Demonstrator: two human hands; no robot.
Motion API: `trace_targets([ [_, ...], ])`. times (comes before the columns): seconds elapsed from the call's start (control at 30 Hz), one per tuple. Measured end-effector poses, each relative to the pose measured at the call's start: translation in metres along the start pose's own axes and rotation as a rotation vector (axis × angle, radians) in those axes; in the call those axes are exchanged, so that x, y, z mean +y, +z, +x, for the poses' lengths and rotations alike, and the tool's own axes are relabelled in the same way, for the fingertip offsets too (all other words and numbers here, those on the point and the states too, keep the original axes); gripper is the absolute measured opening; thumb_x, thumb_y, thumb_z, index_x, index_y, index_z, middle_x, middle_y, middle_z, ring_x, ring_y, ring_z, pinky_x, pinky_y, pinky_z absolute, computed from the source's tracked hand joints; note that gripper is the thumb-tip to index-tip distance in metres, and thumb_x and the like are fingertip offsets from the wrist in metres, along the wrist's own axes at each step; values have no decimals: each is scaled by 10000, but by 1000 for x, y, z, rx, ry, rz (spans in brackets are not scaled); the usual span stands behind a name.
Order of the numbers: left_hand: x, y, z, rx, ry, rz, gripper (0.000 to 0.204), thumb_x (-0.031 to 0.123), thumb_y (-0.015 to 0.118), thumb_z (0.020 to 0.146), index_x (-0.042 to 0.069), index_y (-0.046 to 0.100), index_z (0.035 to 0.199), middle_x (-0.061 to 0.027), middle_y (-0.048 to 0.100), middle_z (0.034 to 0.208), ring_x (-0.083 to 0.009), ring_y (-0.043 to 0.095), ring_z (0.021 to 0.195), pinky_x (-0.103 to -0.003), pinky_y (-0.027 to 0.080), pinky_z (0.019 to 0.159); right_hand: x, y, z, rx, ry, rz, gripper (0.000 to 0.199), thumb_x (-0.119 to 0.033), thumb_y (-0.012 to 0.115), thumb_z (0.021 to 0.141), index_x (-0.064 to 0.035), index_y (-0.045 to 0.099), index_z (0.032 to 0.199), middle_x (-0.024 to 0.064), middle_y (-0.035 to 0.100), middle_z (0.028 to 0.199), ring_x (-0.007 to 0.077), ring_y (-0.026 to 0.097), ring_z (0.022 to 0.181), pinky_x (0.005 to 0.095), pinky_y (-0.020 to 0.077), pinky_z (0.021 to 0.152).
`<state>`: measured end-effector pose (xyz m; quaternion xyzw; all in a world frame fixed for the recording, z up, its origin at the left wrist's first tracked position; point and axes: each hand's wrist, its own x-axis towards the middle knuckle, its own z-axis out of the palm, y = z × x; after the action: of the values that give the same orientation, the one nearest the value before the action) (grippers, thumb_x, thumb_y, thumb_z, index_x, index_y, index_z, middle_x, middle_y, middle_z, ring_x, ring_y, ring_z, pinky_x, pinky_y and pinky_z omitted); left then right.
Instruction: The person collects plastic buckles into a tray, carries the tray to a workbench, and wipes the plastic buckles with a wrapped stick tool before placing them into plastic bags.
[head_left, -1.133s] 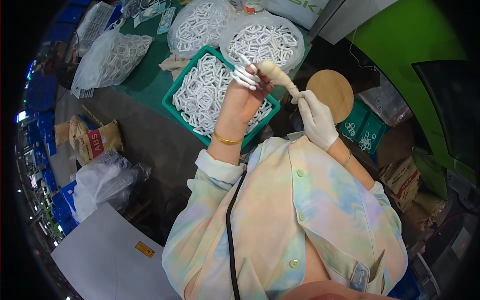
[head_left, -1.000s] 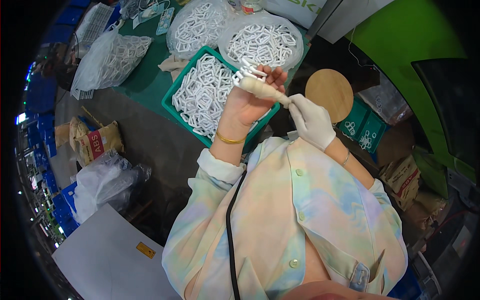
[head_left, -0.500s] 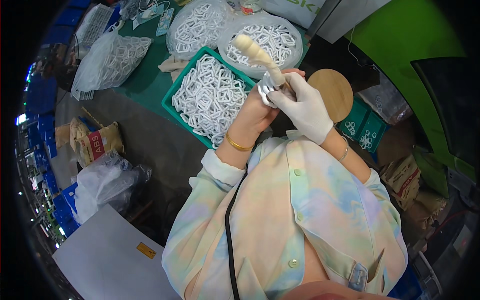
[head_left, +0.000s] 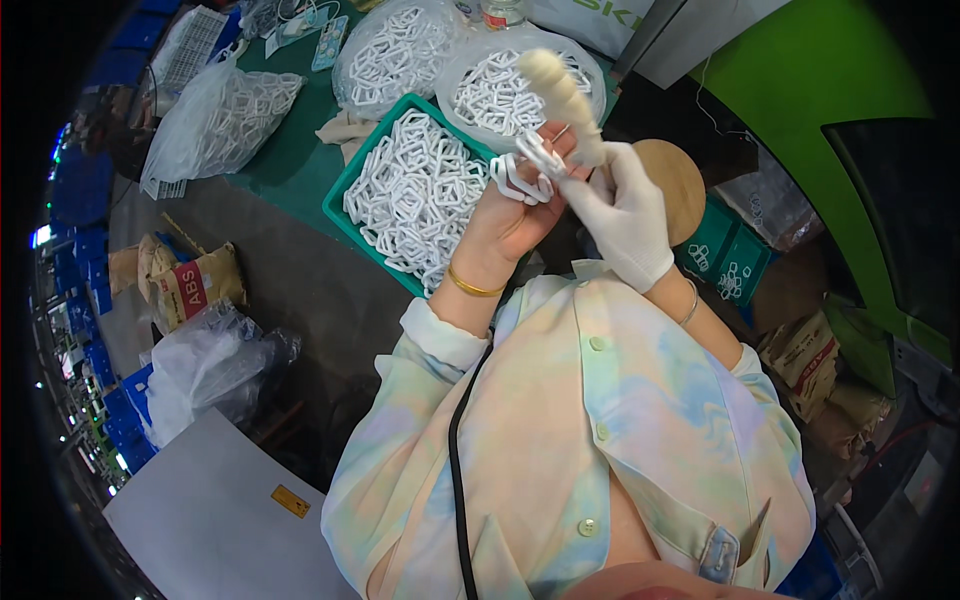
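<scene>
Both grips are closed: the gloved right hand (head_left: 622, 215) around a wrapped tool (head_left: 562, 95), the bare left hand (head_left: 515, 210) pinching white plastic links (head_left: 520, 172) above the green tray (head_left: 342, 190). Keeping the links steady seems wise.

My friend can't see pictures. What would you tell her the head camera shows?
A bare left hand holds white plastic loops while a white-gloved right hand grips a cream handled tool. Below sits a green crate full of the same loops.

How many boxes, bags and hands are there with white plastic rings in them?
Green tray: 1
Clear bags: 3
Left hand, bare, holding rings: 1
Total: 5
The gloved right hand holds a pale handle instead.
</scene>
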<state>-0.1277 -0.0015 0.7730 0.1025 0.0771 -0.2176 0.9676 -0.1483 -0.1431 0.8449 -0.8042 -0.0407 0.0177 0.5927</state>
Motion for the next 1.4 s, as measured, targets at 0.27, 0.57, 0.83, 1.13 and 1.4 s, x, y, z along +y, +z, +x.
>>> trace_targets([
  [0.27, 1, 9, -7, -41, 68, 180, 437, 106, 564, 969, 22, 450, 1382, -129, 542, 1361, -269, 493, 1300, -414, 404, 1123, 7, 3, 4, 59, -30, -92, 235, -111, 692, 857, -42, 578, 1051, -22, 473, 684, 40, 426, 612, 223, 389, 560],
  [0.57, 8, 8, -8, -119, 34, -75, 434, 15, 514, 952, -11, 443, 1380, -140, 536, 1373, -271, 502, 1292, -440, 347, 1165, 24, -21, 5, -73, 70, -38, 211, -223, 500, 1010, -29, 582, 1020, 134, 601, 773, 217, 597, 694, 321, 479, 680],
  [0.83, 12, 9, -4, -238, 45, -80, 487, 32, 521, 950, -28, 404, 1420, -167, 445, 1470, -325, 396, 1386, -455, 298, 1191, 29, -18, -1, -247, 76, -70, 239, -240, 471, 1013, -31, 585, 990, 153, 601, 760, 287, 603, 697, 374, 472, 690],
  [1.13, 10, -1, -8, -112, 34, 64, 593, 71, 586, 934, -43, 337, 1460, -180, 423, 1485, -314, 432, 1355, -432, 314, 1179, -8, -6, -3, -181, 82, -88, 228, -180, 660, 909, -23, 594, 1061, 11, 492, 699, 72, 456, 644, 249, 422, 613],
  [1.4, 3, 6, -8, -78, 56, 52, 454, 30, 589, 923, -1, 485, 1363, -133, 554, 1342, -255, 524, 1262, -410, 406, 1117, 2, -12, 10, 36, 96, -91, 179, -134, 611, 938, -13, 568, 1063, 43, 592, 794, 77, 527, 704, 253, 444, 638],
])
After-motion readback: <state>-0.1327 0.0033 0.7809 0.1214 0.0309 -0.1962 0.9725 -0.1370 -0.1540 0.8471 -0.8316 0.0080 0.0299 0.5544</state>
